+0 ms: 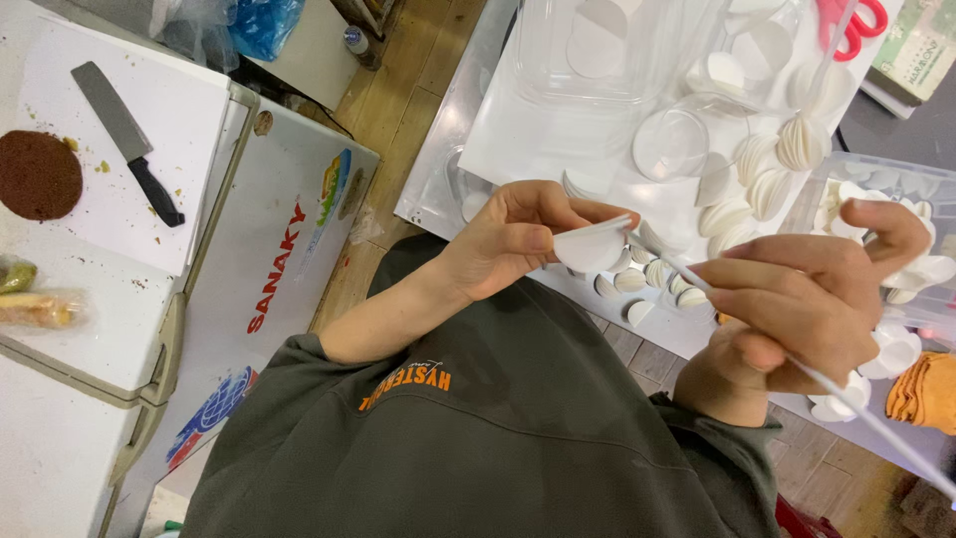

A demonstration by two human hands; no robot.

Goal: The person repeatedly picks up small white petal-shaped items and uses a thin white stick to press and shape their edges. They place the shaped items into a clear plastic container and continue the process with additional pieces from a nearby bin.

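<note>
Left hand (508,239) and right hand (797,299) pinched shut.

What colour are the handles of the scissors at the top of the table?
Red: the plastic handles of the scissors lie at the top edge of the head view, on the white table.

From my feed I see a dark olive-grey sweatshirt — orange lettering printed across it — with both sleeves pushed up to the elbows; left hand (513,239) and right hand (807,299) bare — no gloves.

A white worktop (518,130) carries clear plastic lids (669,144), folded white paper discs (742,199) and red-handled scissors (851,25) at its far edge; a clear tub (876,174) of discs sits near 1 corner.
</note>
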